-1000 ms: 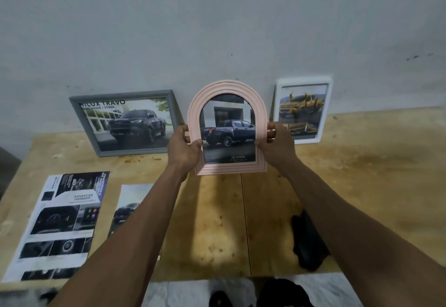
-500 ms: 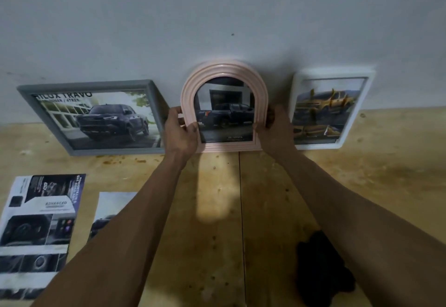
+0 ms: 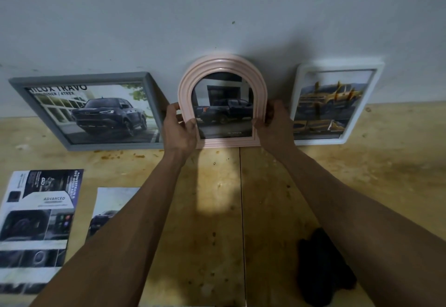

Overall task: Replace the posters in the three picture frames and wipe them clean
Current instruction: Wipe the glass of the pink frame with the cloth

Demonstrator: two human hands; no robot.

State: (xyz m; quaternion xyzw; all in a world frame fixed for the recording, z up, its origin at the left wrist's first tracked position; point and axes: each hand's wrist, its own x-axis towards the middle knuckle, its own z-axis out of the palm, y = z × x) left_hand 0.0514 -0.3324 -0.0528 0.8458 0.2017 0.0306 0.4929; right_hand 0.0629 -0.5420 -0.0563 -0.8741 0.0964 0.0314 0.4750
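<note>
A pink arched frame (image 3: 222,65) with a dark pickup poster stands on the wooden table (image 3: 386,174), leaning on the grey wall. My left hand (image 3: 178,130) grips its left edge and my right hand (image 3: 275,123) grips its right edge. Left of it leans a grey rectangular frame (image 3: 79,78) holding a dark truck poster. To the right leans a white frame (image 3: 342,65) with a yellow truck poster. A black cloth (image 3: 323,268) lies on the table near my right forearm.
Two loose posters lie flat at the left front: a brochure page (image 3: 36,222) and a smaller car print (image 3: 111,200), partly under my left forearm. A seam (image 3: 241,210) runs down the table's middle.
The pink frame went from held above the table to standing against the wall between the other two frames. Both hands stay on its sides. The camera moved closer.
</note>
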